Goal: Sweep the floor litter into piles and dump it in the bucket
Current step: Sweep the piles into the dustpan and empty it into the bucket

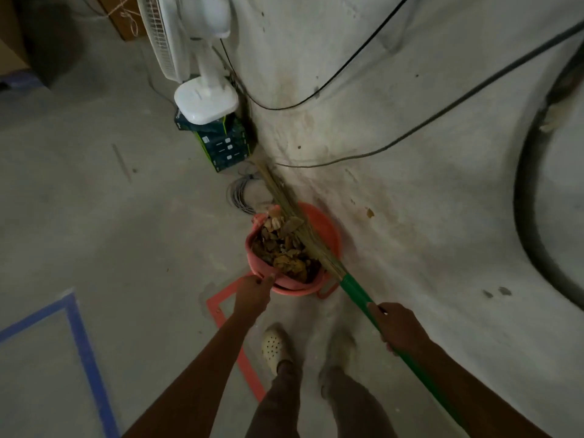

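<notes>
A red bucket (325,227) stands on the concrete floor against the wall, just ahead of my feet. Over its near side sits a pink dustpan-like scoop (254,248), full of dry brown leaves and litter (286,251). My left hand (255,295) grips the scoop's near edge. My right hand (398,327) is closed around the green handle of a broom (357,290). The broom's straw bristles (286,200) lie across the litter and the bucket, pointing away toward the wall. I cannot tell whether the scoop rests on the bucket rim.
A white pedestal fan (205,99) stands on a dark box (226,147) beyond the bucket. A grey wire coil (241,194) lies by the wall. Black cables (347,61) hang along the wall. Blue tape (82,343) and red tape (221,311) mark the floor.
</notes>
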A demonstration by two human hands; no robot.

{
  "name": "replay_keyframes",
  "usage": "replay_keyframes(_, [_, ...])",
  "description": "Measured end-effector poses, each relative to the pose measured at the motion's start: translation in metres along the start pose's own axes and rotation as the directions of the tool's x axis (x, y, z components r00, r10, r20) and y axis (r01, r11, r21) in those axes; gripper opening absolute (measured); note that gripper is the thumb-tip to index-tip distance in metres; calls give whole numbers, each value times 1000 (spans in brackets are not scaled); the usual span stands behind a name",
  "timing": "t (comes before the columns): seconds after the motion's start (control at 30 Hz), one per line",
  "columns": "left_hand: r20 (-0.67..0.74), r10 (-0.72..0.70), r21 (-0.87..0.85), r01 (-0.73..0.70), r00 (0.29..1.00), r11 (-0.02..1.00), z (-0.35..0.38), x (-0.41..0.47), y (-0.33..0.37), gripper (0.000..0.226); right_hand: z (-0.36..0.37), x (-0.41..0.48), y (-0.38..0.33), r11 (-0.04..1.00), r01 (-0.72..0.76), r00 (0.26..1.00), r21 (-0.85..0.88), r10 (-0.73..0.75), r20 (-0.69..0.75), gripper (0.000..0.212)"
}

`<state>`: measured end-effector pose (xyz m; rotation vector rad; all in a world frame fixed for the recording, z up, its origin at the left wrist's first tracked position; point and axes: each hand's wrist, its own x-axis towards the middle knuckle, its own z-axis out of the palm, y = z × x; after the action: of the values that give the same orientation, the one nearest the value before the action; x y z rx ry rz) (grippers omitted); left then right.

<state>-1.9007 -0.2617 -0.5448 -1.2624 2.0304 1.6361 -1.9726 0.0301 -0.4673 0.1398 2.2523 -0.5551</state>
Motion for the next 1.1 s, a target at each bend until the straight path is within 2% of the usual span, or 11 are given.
replay_keyframes(0.17, [90,-204,23,203,975,979,33,69,-5,54,1,74,2,991,-11,999,-135,16,30,42])
replay_keyframes(0.27, [171,-314,-64,329,934,942,52,107,-6,45,8,117,3,965,15,1000,-261,-7,30,43])
replay_keyframes(0.4, [168,-432,-150,456,886,877,69,147,0,31,19,153,5,936,-3,1000,-353,1,-5,43])
replay_keyframes(0.6, [87,-404,-60,409,911,911,75,164,19,25,11,161,1,896,-13,998,-445,-17,-65,41])
replay_keyframes(0.8, [16,-270,106,267,963,958,61,139,37,26,-9,137,-2,862,9,993,-506,-66,-94,42])
replay_keyframes(0.9, [0,-250,125,248,968,961,45,119,51,29,-17,117,-8,866,25,990,-499,-91,-108,42])
replay_keyframes(1.03, [-20,-226,125,227,974,966,27,89,65,18,-19,85,-15,881,38,990,-471,-98,-104,41])
replay_keyframes(1.1, [-23,-197,128,199,980,972,20,75,70,20,-16,72,-16,882,31,989,-471,-95,-112,42])
